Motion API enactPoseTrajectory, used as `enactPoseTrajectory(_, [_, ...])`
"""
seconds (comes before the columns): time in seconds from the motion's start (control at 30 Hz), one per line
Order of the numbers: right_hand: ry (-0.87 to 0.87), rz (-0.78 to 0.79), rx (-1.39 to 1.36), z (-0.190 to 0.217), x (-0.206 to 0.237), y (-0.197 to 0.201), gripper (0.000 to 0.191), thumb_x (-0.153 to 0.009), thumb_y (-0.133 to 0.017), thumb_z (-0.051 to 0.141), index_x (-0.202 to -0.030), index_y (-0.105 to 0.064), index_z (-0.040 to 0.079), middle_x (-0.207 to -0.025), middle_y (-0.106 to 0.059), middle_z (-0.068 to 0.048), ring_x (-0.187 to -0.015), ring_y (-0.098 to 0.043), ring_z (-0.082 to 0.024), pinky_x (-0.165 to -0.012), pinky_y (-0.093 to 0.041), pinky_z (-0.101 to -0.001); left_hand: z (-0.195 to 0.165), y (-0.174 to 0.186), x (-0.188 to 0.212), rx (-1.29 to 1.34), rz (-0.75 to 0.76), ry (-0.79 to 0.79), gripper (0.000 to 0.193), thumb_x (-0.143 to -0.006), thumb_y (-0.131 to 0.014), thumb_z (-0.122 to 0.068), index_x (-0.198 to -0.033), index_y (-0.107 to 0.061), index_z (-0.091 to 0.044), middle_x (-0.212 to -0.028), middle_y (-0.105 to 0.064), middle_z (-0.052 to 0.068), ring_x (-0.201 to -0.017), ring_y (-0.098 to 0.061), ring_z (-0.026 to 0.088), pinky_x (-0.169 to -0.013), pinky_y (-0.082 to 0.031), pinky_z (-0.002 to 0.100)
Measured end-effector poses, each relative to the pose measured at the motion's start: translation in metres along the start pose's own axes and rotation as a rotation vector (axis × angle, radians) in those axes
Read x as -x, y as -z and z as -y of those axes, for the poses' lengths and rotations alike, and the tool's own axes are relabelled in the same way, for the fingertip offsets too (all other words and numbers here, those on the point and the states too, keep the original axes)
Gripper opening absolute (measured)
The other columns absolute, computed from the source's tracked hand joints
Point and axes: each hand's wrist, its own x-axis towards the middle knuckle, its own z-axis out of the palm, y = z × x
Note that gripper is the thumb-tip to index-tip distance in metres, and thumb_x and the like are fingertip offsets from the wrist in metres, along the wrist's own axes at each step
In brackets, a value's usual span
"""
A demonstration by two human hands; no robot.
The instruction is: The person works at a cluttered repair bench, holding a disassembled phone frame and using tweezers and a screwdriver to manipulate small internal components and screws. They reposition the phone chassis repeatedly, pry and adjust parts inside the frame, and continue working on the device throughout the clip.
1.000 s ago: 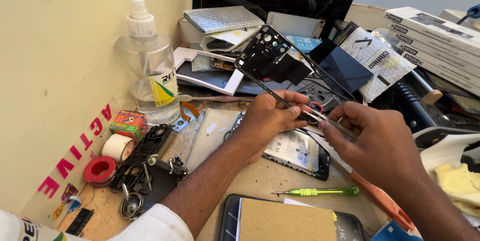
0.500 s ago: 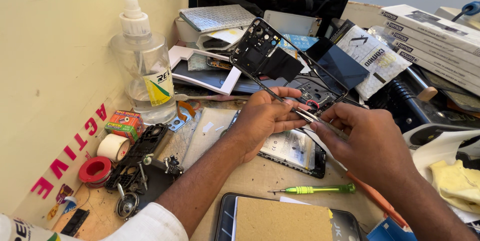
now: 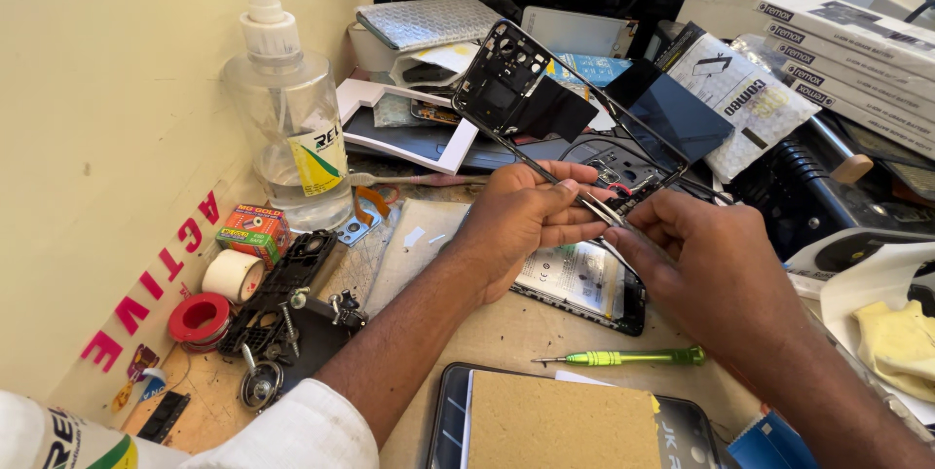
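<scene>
Cluttered repair surface [image 3: 506, 333], cream wall along the left of the frame. Centre frame: black phone frame [image 3: 545, 104], tilted, long axis running from upper centre down toward the right; its lower end sits between both hands. Left hand [image 3: 526, 221] closed on that lower edge, thumb and fingers pinching it. Right hand [image 3: 711, 269] just right of it, clenched on thin metal tweezers [image 3: 604, 208], tips pointing up-left into the frame's lower end. Both hands about equally near. Beneath them a second phone [image 3: 584, 284] lies flat. Green screwdriver [image 3: 623, 357] lower centre, apart from the hands. Pump bottle [image 3: 287, 128] upper left, tape rolls [image 3: 219, 299] lower left, stacked white boxes [image 3: 847, 40] upper right. Little open room; clutter crowds every side.
</scene>
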Motion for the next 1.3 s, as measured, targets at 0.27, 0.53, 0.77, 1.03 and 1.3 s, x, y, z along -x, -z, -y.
enactPoseTrajectory(0.27, [0.042,-0.032,-0.013,-0.001,0.0,-0.005,0.027,-0.086,-0.083,0.029,-0.09,-0.074,0.004,-0.065,-0.074,-0.012,-0.052,-0.071,-0.019,-0.054,-0.055,-0.0347,-0.006,0.0,0.003,0.014,0.001,0.025,0.029,-0.104,-0.048,-0.009,-0.125,-0.056,0.01,-0.117,-0.071,0.023,-0.1,-0.074,0.027,-0.092,-0.064,0.039])
enactPoseTrajectory(0.53, [0.106,-0.04,-0.006,-0.01,-0.004,-0.009,0.026,-0.08,-0.083,0.026,-0.087,-0.072,0.003,-0.063,-0.073,-0.011,-0.051,-0.069,-0.017,-0.052,-0.054,-0.0334,-0.008,-0.002,0.004,0.009,-0.01,0.051,0.029,-0.104,-0.048,-0.01,-0.124,-0.057,0.009,-0.117,-0.071,0.022,-0.099,-0.074,0.028,-0.092,-0.064,0.04])
enactPoseTrajectory(0.77, [0.099,-0.062,-0.023,-0.009,-0.003,-0.011,0.027,-0.082,-0.084,0.026,-0.086,-0.072,0.002,-0.059,-0.071,-0.01,-0.048,-0.063,-0.014,-0.049,-0.051,-0.032,-0.011,-0.003,0.007,0.008,-0.004,0.041,0.029,-0.104,-0.047,-0.011,-0.124,-0.057,0.007,-0.116,-0.072,0.021,-0.099,-0.074,0.026,-0.092,-0.063,0.04])
enactPoseTrajectory(1.03, [0.081,-0.101,-0.084,0.001,0.001,-0.007,0.021,-0.085,-0.079,0.019,-0.086,-0.073,-0.001,-0.06,-0.072,-0.008,-0.047,-0.062,-0.01,-0.047,-0.049,-0.03,-0.009,-0.004,0.009,0.038,-0.04,0.027,0.028,-0.104,-0.046,-0.01,-0.125,-0.056,0.006,-0.115,-0.071,0.022,-0.103,-0.074,0.027,-0.093,-0.064,0.039])
enactPoseTrajectory(1.3, [-0.036,0.034,-0.029,0.007,0.0,-0.005,0.027,-0.088,-0.08,0.027,-0.088,-0.075,0.0,-0.061,-0.075,-0.012,-0.052,-0.067,-0.014,-0.053,-0.054,-0.0326,-0.01,0.0,0.009,-0.015,-0.044,0.007,0.029,-0.104,-0.045,-0.01,-0.126,-0.055,0.007,-0.117,-0.071,0.022,-0.101,-0.074,0.026,-0.092,-0.064,0.038])
